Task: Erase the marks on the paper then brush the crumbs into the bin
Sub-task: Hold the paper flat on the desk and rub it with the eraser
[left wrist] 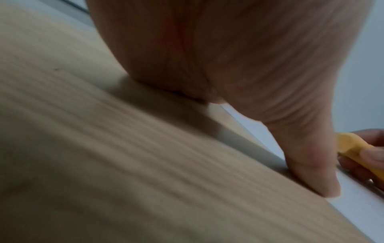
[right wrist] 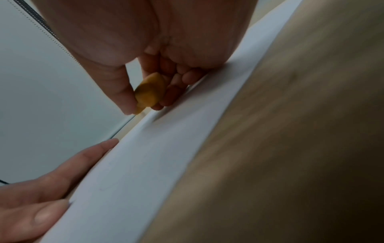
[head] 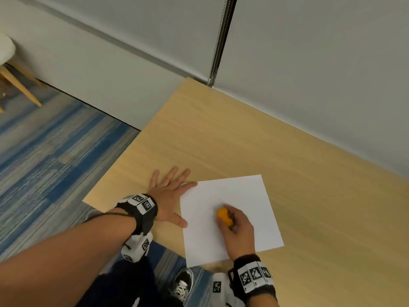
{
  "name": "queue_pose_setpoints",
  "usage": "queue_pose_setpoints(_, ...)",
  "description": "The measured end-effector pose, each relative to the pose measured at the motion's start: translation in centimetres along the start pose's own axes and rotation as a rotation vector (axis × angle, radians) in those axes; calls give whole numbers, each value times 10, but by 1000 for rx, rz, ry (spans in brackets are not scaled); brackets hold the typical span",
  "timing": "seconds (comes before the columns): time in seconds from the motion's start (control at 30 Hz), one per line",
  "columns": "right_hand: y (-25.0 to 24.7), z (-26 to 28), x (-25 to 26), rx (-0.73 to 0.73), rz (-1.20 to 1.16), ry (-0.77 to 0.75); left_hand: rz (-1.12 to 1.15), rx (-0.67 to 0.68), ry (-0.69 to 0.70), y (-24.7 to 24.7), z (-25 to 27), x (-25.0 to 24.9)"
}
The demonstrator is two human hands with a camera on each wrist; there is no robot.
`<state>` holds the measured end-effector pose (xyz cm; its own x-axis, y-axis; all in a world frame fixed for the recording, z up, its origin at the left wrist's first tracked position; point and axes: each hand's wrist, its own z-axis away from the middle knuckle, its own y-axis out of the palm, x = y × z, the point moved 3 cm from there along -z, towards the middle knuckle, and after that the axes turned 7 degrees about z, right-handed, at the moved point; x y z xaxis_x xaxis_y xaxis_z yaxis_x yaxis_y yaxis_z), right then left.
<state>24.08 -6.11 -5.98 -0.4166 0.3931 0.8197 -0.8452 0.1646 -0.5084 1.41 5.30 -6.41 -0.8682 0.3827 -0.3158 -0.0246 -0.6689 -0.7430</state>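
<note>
A pale wooden table stands with its far edge against a grey wall, and a striped blue and grey carpet covers the floor to the left of it. A chair with light wooden legs sits at the far left, only partly in view.

A white sheet of paper lies flat near the front edge of the table, turned slightly askew, its near left corner reaching just past the table's edge. From where I stand I can make out no clear marks on it; only a faint grey line shows near its left edge in the right wrist view.

The person's left hand rests flat on the table beside the paper, fingers straight and spread. Its forefinger and thumb touch the paper's left edge and hold it down.

The right hand is over the middle of the sheet, fingers curled, pinching a small orange eraser between thumb and fingertips. The eraser points down toward the paper; whether it touches the sheet is hard to tell. Both wrists wear black bands with black-and-white square markers.

A black and white shoe shows on the carpet below the table edge.
</note>
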Motion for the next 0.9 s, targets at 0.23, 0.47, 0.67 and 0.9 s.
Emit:
queue_pose_setpoints(0.23, -7, -2, -4, 58, -84, -8, -62, 38, -34, 2, 0, -1)
queue_pose_setpoints(0.47, -9, -2, -6, 60, -70, -2, -55, 35, -13, 0, 0, -2)
queue_pose_setpoints(0.67, -6, -2, -4, 45, -3, -3, -59, 63, -1, -1, -1, -3)
queue_pose_setpoints(0.9, -1, -5, 2, -33, 27, 18, 56, 130, 36, -7, -2, 1)
